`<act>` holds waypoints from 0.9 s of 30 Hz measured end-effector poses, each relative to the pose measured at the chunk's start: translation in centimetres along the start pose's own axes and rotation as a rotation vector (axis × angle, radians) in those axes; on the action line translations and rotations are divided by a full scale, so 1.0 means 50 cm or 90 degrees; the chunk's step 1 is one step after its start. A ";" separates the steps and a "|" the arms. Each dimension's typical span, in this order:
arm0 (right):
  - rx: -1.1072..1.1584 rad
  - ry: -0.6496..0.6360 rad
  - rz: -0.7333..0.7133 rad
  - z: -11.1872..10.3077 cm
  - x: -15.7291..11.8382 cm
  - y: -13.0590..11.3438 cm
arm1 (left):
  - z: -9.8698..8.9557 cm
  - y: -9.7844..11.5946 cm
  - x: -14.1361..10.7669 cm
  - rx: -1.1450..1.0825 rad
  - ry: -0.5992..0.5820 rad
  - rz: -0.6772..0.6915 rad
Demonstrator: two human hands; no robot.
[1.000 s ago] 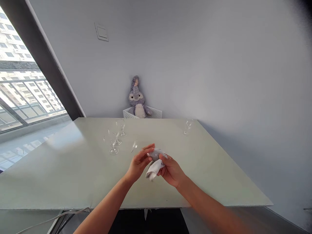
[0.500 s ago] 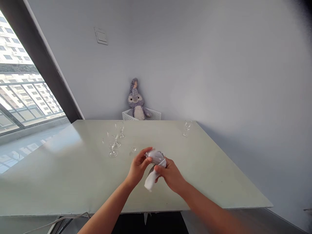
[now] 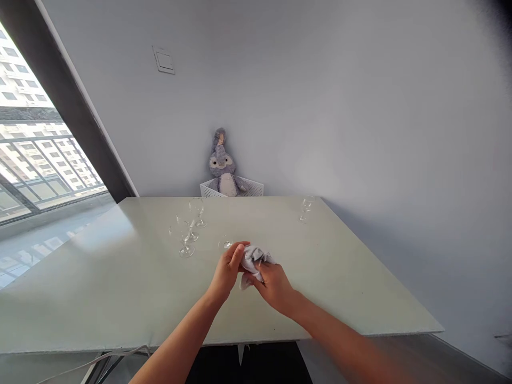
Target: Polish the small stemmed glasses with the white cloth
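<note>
Above the table's near middle, my left hand [image 3: 229,269] is closed round a wine glass, whose clear foot [image 3: 227,245] pokes out beyond the fingers to the left. A crumpled white cloth [image 3: 256,256] covers the bowl of that glass. My right hand [image 3: 276,285] grips the cloth from the right side, its fingers pressed into the folds near the bowl's mouth. The bowl itself is mostly hidden by cloth and fingers.
Several clear wine glasses [image 3: 186,249] stand upright at the left of the pale table [image 3: 120,288]. Another glass [image 3: 306,208] stands near the back right corner. Behind the table, a plush toy [image 3: 228,184] sits in a white basket [image 3: 256,188].
The glass's foot has swung further out to the left. My right hand has pushed the cloth up over the bowl, and the hanging cloth end has drawn up into a bunch.
</note>
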State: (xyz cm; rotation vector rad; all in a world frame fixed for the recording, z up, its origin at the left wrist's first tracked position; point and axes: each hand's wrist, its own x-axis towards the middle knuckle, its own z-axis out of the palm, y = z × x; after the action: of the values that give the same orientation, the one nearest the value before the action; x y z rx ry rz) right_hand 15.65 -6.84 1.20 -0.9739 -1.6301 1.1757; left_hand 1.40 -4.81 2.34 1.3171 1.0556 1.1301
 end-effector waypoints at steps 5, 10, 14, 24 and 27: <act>0.181 0.011 0.091 -0.009 0.027 0.003 | 0.002 -0.021 -0.003 -0.014 -0.032 0.117; 0.215 -0.008 0.082 0.003 0.019 0.004 | -0.007 -0.027 0.000 -0.007 -0.019 0.148; -0.153 0.029 -0.062 -0.002 0.011 0.028 | -0.020 -0.019 0.006 0.156 -0.020 0.082; 0.226 -0.073 0.205 -0.088 0.024 0.011 | -0.076 -0.024 0.019 0.748 -0.028 0.505; 0.139 -0.169 0.196 -0.119 0.020 0.008 | -0.078 -0.029 0.015 0.761 -0.082 0.458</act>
State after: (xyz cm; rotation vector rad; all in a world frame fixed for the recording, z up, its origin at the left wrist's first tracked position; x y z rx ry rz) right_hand 21.04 -4.18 2.03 -0.9815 -1.5463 1.7160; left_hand -2.28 -3.34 0.91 2.8357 1.2304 0.8344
